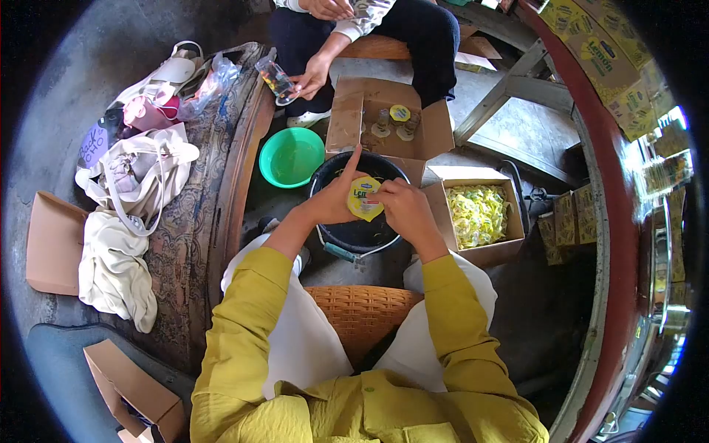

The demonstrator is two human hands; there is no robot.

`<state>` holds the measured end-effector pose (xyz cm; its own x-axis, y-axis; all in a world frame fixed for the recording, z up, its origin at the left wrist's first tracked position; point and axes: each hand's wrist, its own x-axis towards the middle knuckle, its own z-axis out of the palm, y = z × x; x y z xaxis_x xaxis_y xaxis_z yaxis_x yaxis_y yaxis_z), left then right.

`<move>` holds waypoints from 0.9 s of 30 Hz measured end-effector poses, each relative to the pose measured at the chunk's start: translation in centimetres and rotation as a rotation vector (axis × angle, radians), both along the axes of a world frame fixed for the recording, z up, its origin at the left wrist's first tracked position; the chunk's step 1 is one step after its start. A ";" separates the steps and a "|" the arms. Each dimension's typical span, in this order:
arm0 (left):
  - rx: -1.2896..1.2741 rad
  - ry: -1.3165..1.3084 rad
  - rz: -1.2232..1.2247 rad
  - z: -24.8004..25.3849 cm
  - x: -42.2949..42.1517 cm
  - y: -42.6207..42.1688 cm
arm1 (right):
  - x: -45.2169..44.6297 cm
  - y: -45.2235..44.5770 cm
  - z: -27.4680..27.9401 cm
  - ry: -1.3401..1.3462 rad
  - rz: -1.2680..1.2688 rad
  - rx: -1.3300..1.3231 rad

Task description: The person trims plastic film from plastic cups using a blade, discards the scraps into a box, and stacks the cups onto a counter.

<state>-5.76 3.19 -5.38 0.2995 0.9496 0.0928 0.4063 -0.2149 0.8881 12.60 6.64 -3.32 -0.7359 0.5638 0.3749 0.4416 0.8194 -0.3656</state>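
Observation:
Over a dark bucket with a handle, my left hand holds a cup with a yellow lemon-printed lid, its index finger stretched out forward. My right hand is closed at the right edge of the same lid, its fingertips pinching there. The cup's body below the lid is hidden. To the right, an open carton is filled with yellow-and-white wrappers. Ahead of the bucket, another open carton holds several clear cups, one with a yellow lid.
A green basin sits left of the bucket. Across from me a seated person holds a clear packet. Bags and a white cloth lie on the patterned bench at left. Lemon-printed cartons stand at the upper right.

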 end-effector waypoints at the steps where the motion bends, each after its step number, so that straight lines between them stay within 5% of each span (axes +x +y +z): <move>1: -0.006 0.002 -0.003 0.0 0.0 0.0 | -0.2 -0.1 0.0 0.005 0.014 -0.002; 27: 0.001 0.215 0.102 -2.1 -1.0 0.7 | 4.0 1.1 -0.7 -0.045 -0.128 -0.089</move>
